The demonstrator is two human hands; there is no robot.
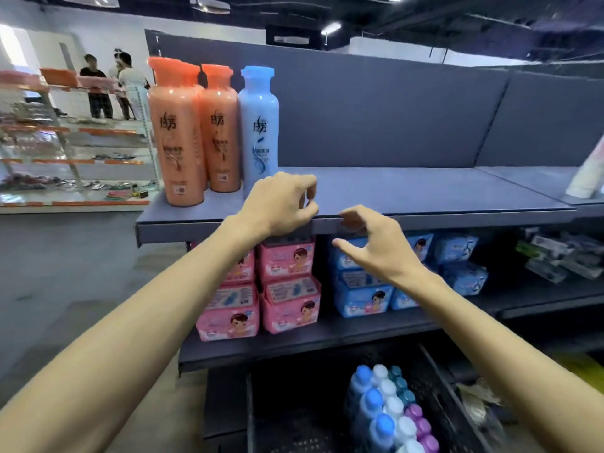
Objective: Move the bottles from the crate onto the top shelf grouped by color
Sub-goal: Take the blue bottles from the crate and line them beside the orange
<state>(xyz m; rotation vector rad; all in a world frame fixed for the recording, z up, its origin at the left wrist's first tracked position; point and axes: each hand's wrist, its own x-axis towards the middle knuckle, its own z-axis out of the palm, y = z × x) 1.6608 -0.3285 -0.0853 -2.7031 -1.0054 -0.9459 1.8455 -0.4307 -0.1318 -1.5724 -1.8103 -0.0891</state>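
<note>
Orange bottles [178,135] stand upright at the left end of the grey top shelf [425,197], one [218,132] just behind and right of the front one. A light blue bottle [259,125] stands to their right. My left hand [281,204] hovers in front of the blue bottle's base, fingers curled, holding nothing. My right hand [376,243] is at the shelf's front edge, fingers spread and empty. Below, a black crate [441,380] holds several bottles [389,416] with blue, white, teal and purple caps.
Pink packs [284,289] and blue packs [359,289] fill the middle shelf under my hands. A white bottle [586,178] stands at the top shelf's far right. People [108,86] stand by a glass display rack [65,152] at the back left.
</note>
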